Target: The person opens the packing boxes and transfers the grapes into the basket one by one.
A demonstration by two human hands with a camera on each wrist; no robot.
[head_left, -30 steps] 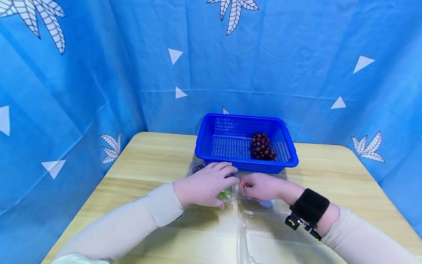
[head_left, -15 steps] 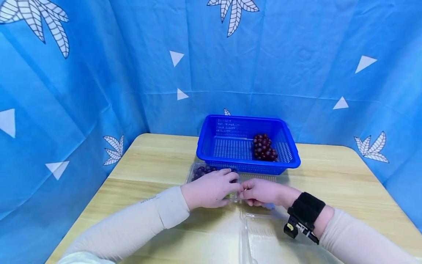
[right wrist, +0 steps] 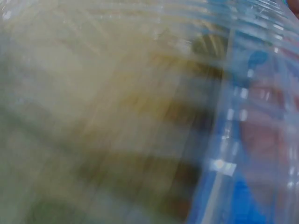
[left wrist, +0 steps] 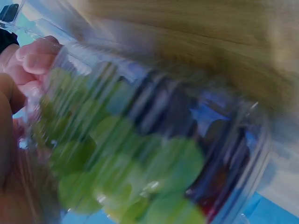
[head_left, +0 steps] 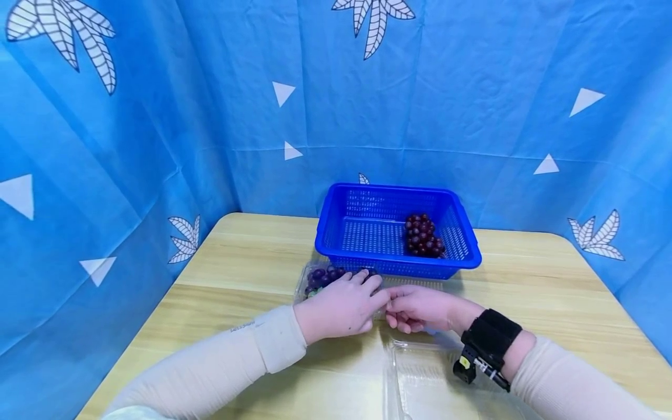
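Sitting just beside both hands: grape box

Container: clear ribbed plastic, is glinting. Basket: perforated plastic, is showing slight gloss. Counter: smooth wood grain, is reflecting light. Backdrop: cloth, is showing creases. Wrist strap: fabric-like, is looking matt.

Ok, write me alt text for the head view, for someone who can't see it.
A person's left hand lies across a clear container with purple grapes in it on a wooden table, the right hand close beside it, fingers curled. Behind, a blue basket holds a bunch of dark red grapes; clear plastic lies nearer, to the right.
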